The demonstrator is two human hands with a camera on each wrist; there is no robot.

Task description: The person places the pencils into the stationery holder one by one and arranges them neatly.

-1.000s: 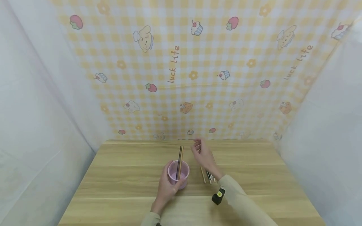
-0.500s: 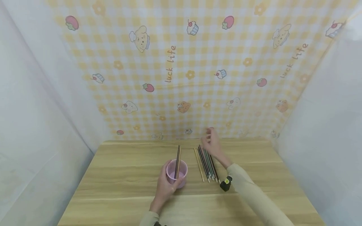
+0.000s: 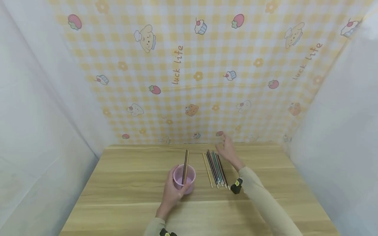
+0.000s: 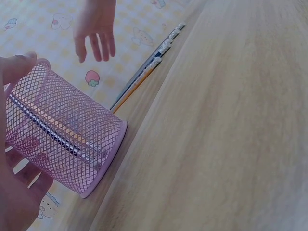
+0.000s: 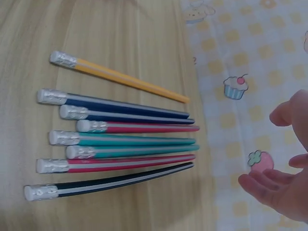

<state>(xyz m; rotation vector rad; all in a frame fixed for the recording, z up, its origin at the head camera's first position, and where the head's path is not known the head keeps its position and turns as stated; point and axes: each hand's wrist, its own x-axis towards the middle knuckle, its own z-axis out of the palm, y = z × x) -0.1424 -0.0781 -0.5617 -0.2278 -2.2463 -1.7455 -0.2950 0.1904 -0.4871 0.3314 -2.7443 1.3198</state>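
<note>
My left hand (image 3: 172, 195) grips a pink mesh pencil cup (image 3: 189, 189), thumb on the near side and fingers round its left. In the left wrist view the cup (image 4: 72, 130) has its base on the table. A few pencils (image 3: 185, 165), dark and yellow, lean inside it. Over the far end of a row of pencils hovers my right hand (image 3: 228, 151), fingers loosely bent and holding nothing. That row holds red, teal and dark pencils (image 5: 130, 139) side by side, white erasers toward me. A yellow pencil (image 5: 127, 82) lies slightly apart, on the cup side.
The wood-grain table (image 3: 124, 183) ends at a yellow checked cloth (image 3: 165, 108) hung behind it. White sheets (image 3: 38, 131) close off both sides. A small black device (image 3: 236, 186) is strapped at my right wrist.
My right hand has moved right, away from the cup, uncovering the pencils, and its fingers have loosened. The left hand keeps its grip on the cup in nearly the same place.
</note>
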